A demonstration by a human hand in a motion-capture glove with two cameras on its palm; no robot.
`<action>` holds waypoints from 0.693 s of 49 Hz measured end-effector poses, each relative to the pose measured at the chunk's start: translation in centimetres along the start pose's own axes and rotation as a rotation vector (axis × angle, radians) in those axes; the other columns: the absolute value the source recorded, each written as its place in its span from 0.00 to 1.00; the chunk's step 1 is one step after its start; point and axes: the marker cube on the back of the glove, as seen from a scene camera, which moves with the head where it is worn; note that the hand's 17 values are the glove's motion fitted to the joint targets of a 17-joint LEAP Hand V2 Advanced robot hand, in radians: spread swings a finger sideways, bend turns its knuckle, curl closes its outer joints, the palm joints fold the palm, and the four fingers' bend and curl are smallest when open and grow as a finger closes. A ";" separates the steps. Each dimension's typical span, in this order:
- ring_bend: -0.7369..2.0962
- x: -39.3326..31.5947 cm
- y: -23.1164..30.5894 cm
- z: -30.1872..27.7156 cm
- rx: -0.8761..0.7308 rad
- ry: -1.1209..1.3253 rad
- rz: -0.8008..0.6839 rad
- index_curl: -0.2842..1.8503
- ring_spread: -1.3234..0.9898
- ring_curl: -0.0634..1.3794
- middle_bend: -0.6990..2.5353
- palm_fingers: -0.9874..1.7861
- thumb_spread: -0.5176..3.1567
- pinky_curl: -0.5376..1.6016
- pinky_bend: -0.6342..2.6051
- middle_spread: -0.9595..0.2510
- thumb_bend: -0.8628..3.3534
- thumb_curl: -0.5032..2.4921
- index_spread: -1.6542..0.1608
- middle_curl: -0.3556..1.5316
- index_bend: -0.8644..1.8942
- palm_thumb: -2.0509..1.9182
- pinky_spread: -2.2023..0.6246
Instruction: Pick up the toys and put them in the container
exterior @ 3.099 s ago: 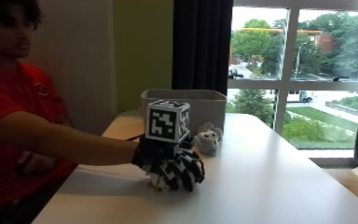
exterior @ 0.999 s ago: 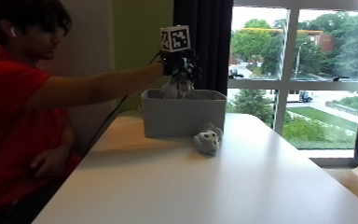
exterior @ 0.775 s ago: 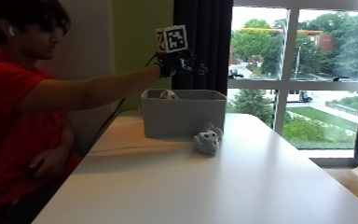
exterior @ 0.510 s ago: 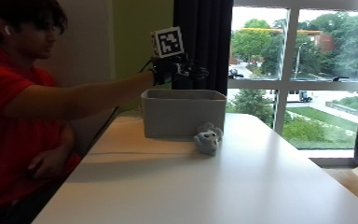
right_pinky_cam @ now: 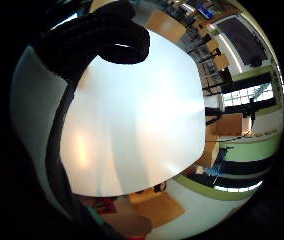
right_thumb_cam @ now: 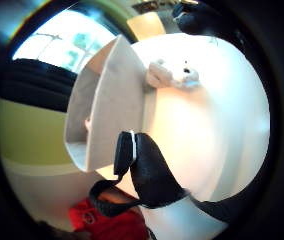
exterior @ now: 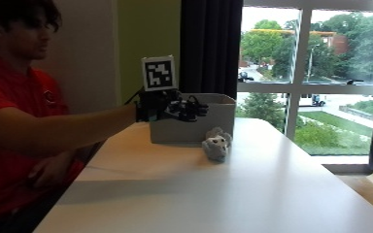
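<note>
white laminate is stretching out as one long table [exterior: 238, 194], catching the window light in a broad pale sheen. a grey container [exterior: 196, 119] is sitting near the table's far end, toward the left edge where the person in the red shirt [exterior: 12, 136] is sitting. a small grey plush toy [exterior: 216, 144] is standing on the table just in front of the container's near right corner, close to its wall; whether it is touching that wall i cannot tell. in the thumb side palm view the same toy [right_thumb_cam: 174, 75] is lying on the bright surface just beside the container [right_thumb_cam: 107, 105], and something small and pale [right_thumb_cam: 88, 123] is showing inside the bin, too little of it to name.

the gloved right hand [exterior: 174, 105] is hanging in the air in front of the container's near wall, level with its rim, with the fingers loosely curled and holding nothing. the bare hand [exterior: 52, 170] is resting low beside the table's left edge.

behind the far end, a dark curtain [exterior: 209, 48] is hanging next to a green wall strip [exterior: 147, 34], and tall windows [exterior: 303, 73] are looking out on trees, lawn and a road. the little finger side palm view is showing mostly bare tabletop [right_pinky_cam: 137, 115], with a wood-toned floor and pale wooden furniture beyond its edge.
</note>
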 end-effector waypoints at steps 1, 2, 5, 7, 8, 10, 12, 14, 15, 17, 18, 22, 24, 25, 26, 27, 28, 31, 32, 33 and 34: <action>0.40 0.4 0.3 0.3 -0.001 0.008 -0.027 0.38 0.53 0.19 0.28 0.35 0.45 0.40 0.47 0.68 0.19 0.27 0.68 0.41 0.41 0.50 0.79; 0.40 0.8 0.5 0.7 -0.001 0.021 -0.044 0.38 0.53 0.19 0.28 0.35 0.45 0.40 0.47 0.68 0.19 0.27 0.68 0.41 0.41 0.50 0.79; 0.40 1.7 0.4 1.7 0.007 0.058 0.013 0.37 0.53 0.19 0.28 0.35 0.45 0.40 0.46 0.68 0.19 0.27 0.68 0.41 0.40 0.50 0.79; 0.39 1.7 0.0 2.6 0.007 0.039 0.069 0.37 0.53 0.19 0.28 0.35 0.45 0.40 0.46 0.68 0.19 0.27 0.68 0.41 0.40 0.50 0.79; 0.39 1.5 -0.3 3.0 0.005 0.019 0.091 0.37 0.53 0.19 0.28 0.35 0.45 0.40 0.46 0.68 0.19 0.27 0.68 0.41 0.39 0.50 0.79; 0.39 1.2 -0.8 3.7 0.001 -0.002 0.120 0.37 0.53 0.19 0.28 0.35 0.45 0.40 0.46 0.68 0.19 0.27 0.68 0.41 0.39 0.50 0.79; 0.39 0.9 -1.2 4.2 0.001 -0.006 0.115 0.37 0.53 0.19 0.27 0.36 0.45 0.39 0.46 0.69 0.19 0.26 0.68 0.40 0.39 0.50 0.80; 0.39 0.3 -1.7 4.7 0.005 -0.012 0.095 0.36 0.53 0.19 0.27 0.36 0.45 0.40 0.46 0.69 0.19 0.26 0.68 0.40 0.38 0.50 0.80; 0.39 0.0 -2.0 5.0 0.007 -0.013 0.088 0.36 0.53 0.20 0.27 0.36 0.45 0.40 0.46 0.69 0.19 0.26 0.68 0.40 0.38 0.50 0.80; 0.39 -0.6 -2.8 5.7 0.008 -0.012 0.080 0.36 0.53 0.20 0.27 0.36 0.45 0.40 0.46 0.69 0.19 0.26 0.68 0.40 0.38 0.50 0.80; 0.38 -1.0 -3.3 6.1 0.008 -0.014 0.079 0.36 0.53 0.20 0.27 0.36 0.45 0.40 0.46 0.69 0.19 0.26 0.68 0.40 0.38 0.50 0.80; 0.38 -2.7 -5.6 7.8 -0.001 -0.021 0.062 0.35 0.53 0.20 0.27 0.36 0.45 0.40 0.46 0.69 0.19 0.26 0.69 0.40 0.38 0.50 0.80; 0.38 -3.2 -6.5 8.4 -0.003 -0.039 0.049 0.35 0.54 0.20 0.27 0.36 0.45 0.40 0.46 0.69 0.19 0.26 0.69 0.40 0.38 0.50 0.80; 0.38 -3.5 -7.0 8.6 -0.001 -0.052 0.049 0.35 0.53 0.20 0.28 0.36 0.45 0.40 0.46 0.69 0.19 0.26 0.69 0.40 0.38 0.50 0.80; 0.38 -3.7 -7.4 8.8 0.002 -0.064 0.050 0.35 0.53 0.20 0.28 0.37 0.45 0.40 0.46 0.69 0.19 0.26 0.69 0.40 0.38 0.50 0.79; 0.38 -3.9 -7.8 8.9 0.003 -0.071 0.050 0.35 0.54 0.20 0.28 0.37 0.45 0.40 0.46 0.69 0.19 0.26 0.69 0.40 0.38 0.50 0.80; 0.38 -4.1 -8.1 9.1 0.002 -0.074 0.050 0.35 0.54 0.20 0.28 0.37 0.45 0.40 0.45 0.69 0.19 0.26 0.69 0.40 0.38 0.51 0.80; 0.38 -5.1 -9.8 9.9 -0.018 -0.065 0.045 0.35 0.54 0.20 0.28 0.37 0.44 0.40 0.45 0.69 0.19 0.26 0.69 0.40 0.38 0.50 0.79; 0.38 -5.5 -10.4 10.2 -0.028 -0.056 0.043 0.35 0.54 0.20 0.28 0.38 0.45 0.40 0.45 0.69 0.20 0.26 0.69 0.40 0.38 0.51 0.79; 0.38 -5.7 -11.0 10.5 -0.037 -0.048 0.042 0.35 0.54 0.20 0.28 0.38 0.45 0.39 0.45 0.69 0.20 0.26 0.68 0.40 0.38 0.51 0.79; 0.38 -6.0 -11.5 10.7 -0.045 -0.044 0.041 0.35 0.54 0.20 0.28 0.38 0.45 0.39 0.45 0.69 0.20 0.26 0.68 0.40 0.39 0.51 0.79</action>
